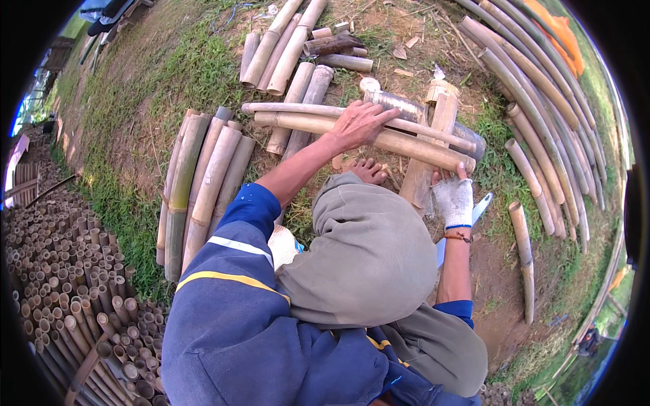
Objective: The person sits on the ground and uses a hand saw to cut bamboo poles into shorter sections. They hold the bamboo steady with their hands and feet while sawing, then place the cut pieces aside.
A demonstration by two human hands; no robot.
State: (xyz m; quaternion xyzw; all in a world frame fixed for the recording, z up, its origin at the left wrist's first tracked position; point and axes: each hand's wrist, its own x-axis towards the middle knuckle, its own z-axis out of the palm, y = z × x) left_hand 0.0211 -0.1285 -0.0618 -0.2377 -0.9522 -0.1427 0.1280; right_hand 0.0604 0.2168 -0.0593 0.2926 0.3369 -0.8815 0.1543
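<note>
Two lengths of bamboo pole lie side by side in front of me: a thicker one (413, 145) and a thinner one (291, 108) just beyond it. My left hand (362, 126) is bare and closed over them near the middle, its fingers reaching onto the thinner pole. On my right hand (452, 197) is a white glove with the fingertips uncovered; they grip the right end of the thicker pole from the near side. Both poles cross over a wooden block (443, 115) and a thick dark bamboo piece (399, 101). A flat pale blade (483, 205) shows beside the gloved hand, its other end hidden.
Cut bamboo lengths (203, 183) lie in a group at left, with more (277, 51) ahead. Long poles (542, 101) are stacked at right, near a single pole (523, 260). A large pile of bamboo tubes (74, 291) fills the lower left. My bare foot (367, 170) is close to the poles.
</note>
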